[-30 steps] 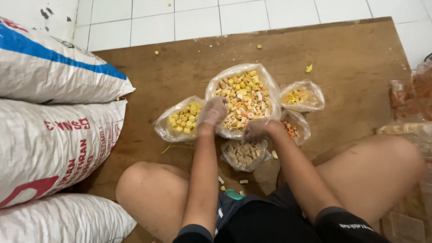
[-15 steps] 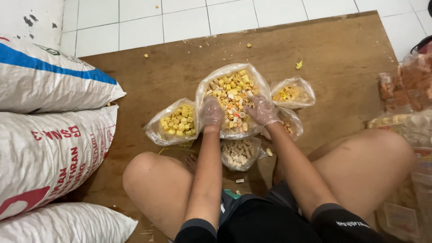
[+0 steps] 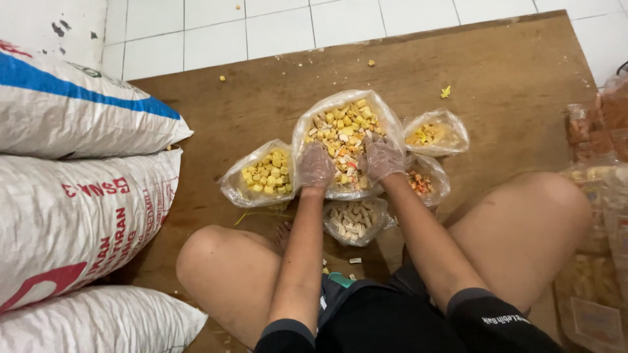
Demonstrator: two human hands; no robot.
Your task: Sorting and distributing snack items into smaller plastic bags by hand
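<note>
Both my hands wear thin clear gloves and rest in a large clear plastic bag (image 3: 340, 104) of mixed yellow, pale and orange snack pieces on a brown wooden board (image 3: 261, 98). My left hand (image 3: 315, 167) sits at the bag's near rim with its fingers bent down into the pieces and hidden. My right hand (image 3: 383, 157) lies on the mix with its fingers spread. Smaller open bags ring the big one: yellow cubes (image 3: 265, 173) at the left, pale sticks (image 3: 353, 221) in front, yellow bits (image 3: 435, 134) and orange pieces (image 3: 422, 183) at the right.
Three big white woven sacks (image 3: 72, 216) are stacked along the left. Packed snack bags (image 3: 598, 131) pile up at the right edge. My bare knees (image 3: 216, 255) flank the bags. Crumbs dot the board; white floor tiles (image 3: 275, 26) lie beyond it.
My right hand came from the orange-piece bag into the big bag beside my left hand. Both hands then drew back to the bag's near rim.
</note>
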